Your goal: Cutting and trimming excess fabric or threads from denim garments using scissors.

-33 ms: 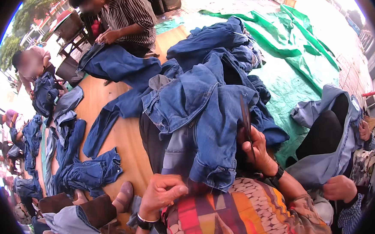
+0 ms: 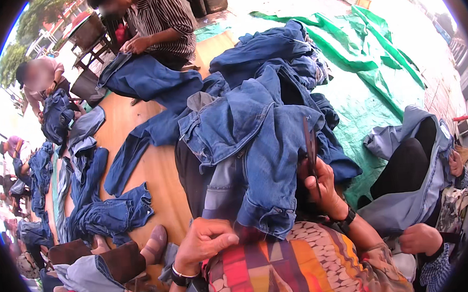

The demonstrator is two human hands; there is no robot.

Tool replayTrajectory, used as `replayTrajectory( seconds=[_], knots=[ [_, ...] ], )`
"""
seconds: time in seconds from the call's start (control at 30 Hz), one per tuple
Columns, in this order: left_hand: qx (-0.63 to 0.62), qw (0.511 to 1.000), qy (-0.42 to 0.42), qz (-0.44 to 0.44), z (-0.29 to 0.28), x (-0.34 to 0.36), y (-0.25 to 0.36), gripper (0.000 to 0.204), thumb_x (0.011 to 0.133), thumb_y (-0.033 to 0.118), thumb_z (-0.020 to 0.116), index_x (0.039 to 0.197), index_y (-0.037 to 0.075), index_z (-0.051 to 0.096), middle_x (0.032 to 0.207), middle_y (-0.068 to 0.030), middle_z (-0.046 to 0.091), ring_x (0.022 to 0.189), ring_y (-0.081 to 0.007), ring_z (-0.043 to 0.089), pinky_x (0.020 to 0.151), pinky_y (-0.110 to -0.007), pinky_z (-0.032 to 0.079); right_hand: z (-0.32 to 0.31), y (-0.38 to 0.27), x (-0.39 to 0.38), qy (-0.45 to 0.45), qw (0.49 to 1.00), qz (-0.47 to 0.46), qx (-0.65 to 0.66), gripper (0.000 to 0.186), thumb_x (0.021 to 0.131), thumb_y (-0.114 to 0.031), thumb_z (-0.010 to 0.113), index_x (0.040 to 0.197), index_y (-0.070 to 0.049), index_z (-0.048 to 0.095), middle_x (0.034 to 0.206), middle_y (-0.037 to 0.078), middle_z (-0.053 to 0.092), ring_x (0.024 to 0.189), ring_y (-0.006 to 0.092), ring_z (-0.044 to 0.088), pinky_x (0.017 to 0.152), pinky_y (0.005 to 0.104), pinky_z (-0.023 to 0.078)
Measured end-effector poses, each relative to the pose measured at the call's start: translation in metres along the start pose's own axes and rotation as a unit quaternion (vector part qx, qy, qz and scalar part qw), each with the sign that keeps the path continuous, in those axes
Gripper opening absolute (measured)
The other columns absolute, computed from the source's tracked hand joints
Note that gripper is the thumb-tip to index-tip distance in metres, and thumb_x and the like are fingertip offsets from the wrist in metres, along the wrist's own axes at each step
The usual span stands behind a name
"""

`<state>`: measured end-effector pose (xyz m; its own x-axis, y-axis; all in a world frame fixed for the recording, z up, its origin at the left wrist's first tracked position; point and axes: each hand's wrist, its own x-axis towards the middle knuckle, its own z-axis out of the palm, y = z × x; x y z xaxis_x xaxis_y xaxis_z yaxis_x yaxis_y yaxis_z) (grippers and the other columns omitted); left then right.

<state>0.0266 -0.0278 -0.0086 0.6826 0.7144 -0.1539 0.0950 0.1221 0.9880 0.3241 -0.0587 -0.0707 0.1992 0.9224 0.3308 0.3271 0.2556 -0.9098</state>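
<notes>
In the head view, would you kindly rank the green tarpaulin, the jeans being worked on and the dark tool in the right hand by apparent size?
1. Green tarpaulin, largest.
2. Jeans, though nearness to the camera enlarges them.
3. Dark tool in the right hand, by far the smallest.

Green tarpaulin (image 2: 369, 79) lies beside the wooden platform (image 2: 155, 167).

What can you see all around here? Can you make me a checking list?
Surface: wooden table, partly bare.
Job's things: blue jeans heaped up in front; dark thin tool, kind unclear.
Clutter: more jeans along the table; green tarp.
Grippers: left hand curled at the jeans' hem; right hand holds the tool upright.
Cables: nothing seen.
Surroundings: striped-shirt person and others handling jeans; outdoors.
</notes>
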Motion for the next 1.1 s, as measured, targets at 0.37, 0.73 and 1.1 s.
replayTrajectory(
  seconds=[0.37,0.73,1.1],
  knots=[
    [-0.139,0.99,-0.037,-0.002,0.028,0.024,-0.021,0.033,0.082,0.031,0.067,0.085,-0.002,0.063,0.077,-0.005,0.063,0.074,-0.0108,0.057,0.067,-0.023,0.045,-0.016,-0.022,0.007,-0.016,1.0,0.01,-0.009,0.059,0.074,-0.059,0.064,0.085,-0.002,0.052,0.062,0.002,0.048,0.053,0.0092,0.045,0.049,0.0236,0.035],
    [-0.393,0.895,0.153,0.146,-0.02,0.072,0.033,0.036,0.09,0.016,0.047,0.122,0.001,0.047,0.119,-0.0096,0.054,0.112,-0.0198,0.05,0.097,-0.034,0.038,-0.018,-0.033,0.051,0.082,0.992,-0.084,0.043,0.036,0.075,-0.024,0.075,0.096,-0.004,0.054,0.095,0.006,0.06,0.064,0.0073,0.045,0.059,0.0207,0.039],
    [-0.334,0.92,0.13,0.158,-0.03,0.11,0.051,0.058,0.073,0.008,0.06,0.128,-0.001,0.041,0.122,-0.0088,0.053,0.112,-0.0215,0.051,0.099,-0.034,0.037,-0.023,-0.005,0.084,0.176,0.983,-0.056,0.003,0.035,0.074,-0.021,0.076,0.096,-0.005,0.053,0.103,0.006,0.056,0.07,0.007,0.047,0.062,0.0207,0.042]
  ],
)
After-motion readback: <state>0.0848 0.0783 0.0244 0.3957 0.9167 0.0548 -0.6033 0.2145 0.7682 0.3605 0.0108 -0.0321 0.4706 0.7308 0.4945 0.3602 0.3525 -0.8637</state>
